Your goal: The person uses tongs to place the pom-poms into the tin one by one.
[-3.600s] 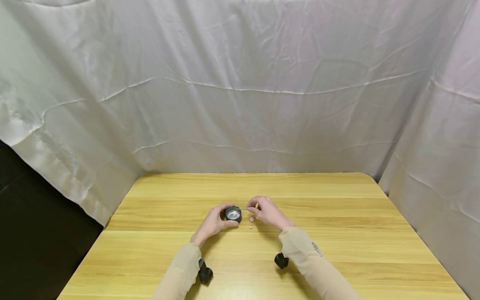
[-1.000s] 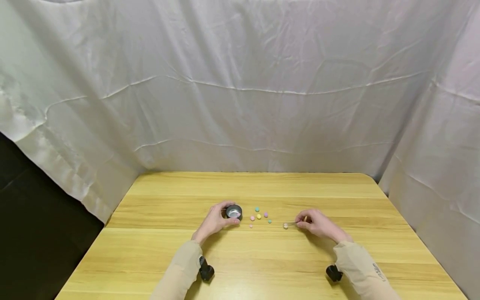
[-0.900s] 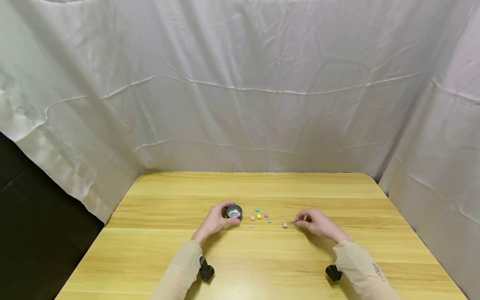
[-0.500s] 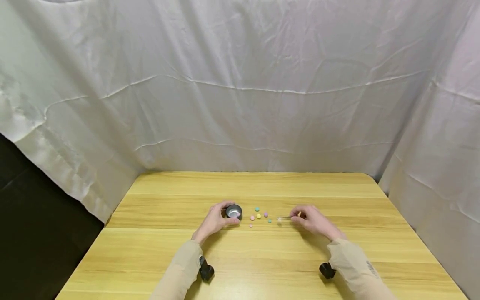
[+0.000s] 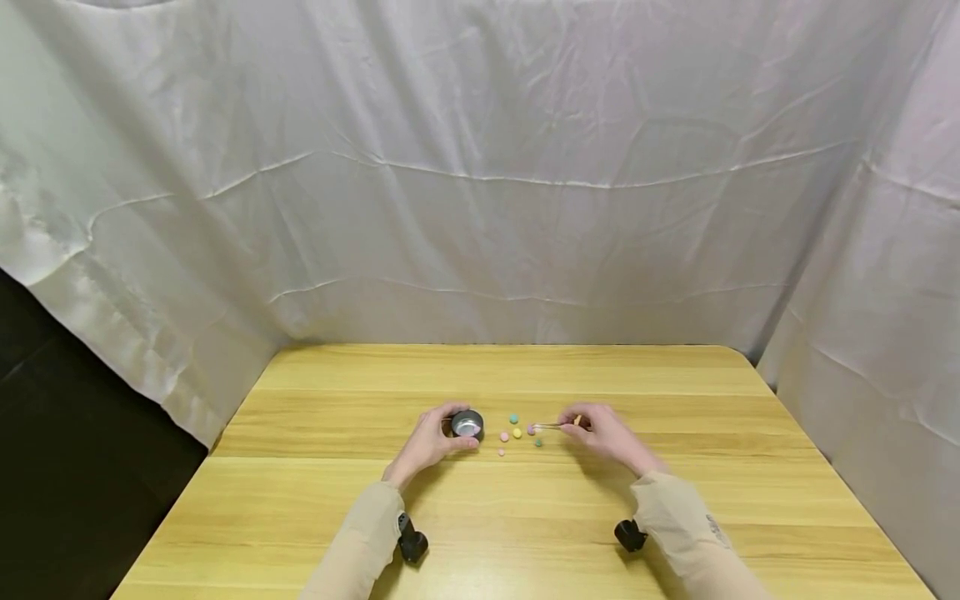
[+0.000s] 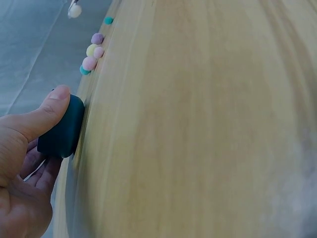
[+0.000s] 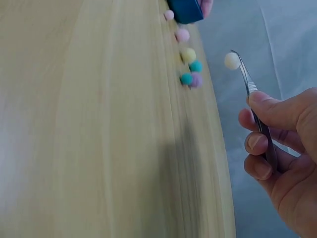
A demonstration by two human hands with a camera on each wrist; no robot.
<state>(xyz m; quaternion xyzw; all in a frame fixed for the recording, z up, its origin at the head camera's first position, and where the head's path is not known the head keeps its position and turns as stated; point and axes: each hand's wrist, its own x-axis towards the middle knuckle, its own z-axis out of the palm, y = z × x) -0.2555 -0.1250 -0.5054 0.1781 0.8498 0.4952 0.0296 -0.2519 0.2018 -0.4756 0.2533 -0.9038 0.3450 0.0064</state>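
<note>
My left hand (image 5: pixel 429 440) grips a small round dark tin (image 5: pixel 468 425) with a shiny metal inside, thumb on the near side and fingers on the far side. Something pale pink lies in it. My right hand (image 5: pixel 607 435) holds bent-tip tweezers (image 7: pixel 251 88), whose points pinch a white pompom (image 7: pixel 232 61) in the air, above the table. Between the hands lie loose pompoms: teal (image 5: pixel 513 418), yellow (image 5: pixel 517 433), pink (image 5: pixel 504 437), small pink (image 5: pixel 502 452) and small teal (image 5: pixel 537 443). A purple pompom (image 7: pixel 196 80) overlaps the tweezer tips in the head view.
The wooden table (image 5: pixel 480 533) runs back to a grey-white curtain (image 5: pixel 480 208), which also hangs at both sides. A black surface (image 5: pixel 67 467) shows at the left. Black cameras sit on the left wrist (image 5: pixel 412 546) and the right wrist (image 5: pixel 630 535).
My right hand has picked up the white pompom with the tweezers from the right and carried it leftward over the other pompoms. My left hand and the tin stay put.
</note>
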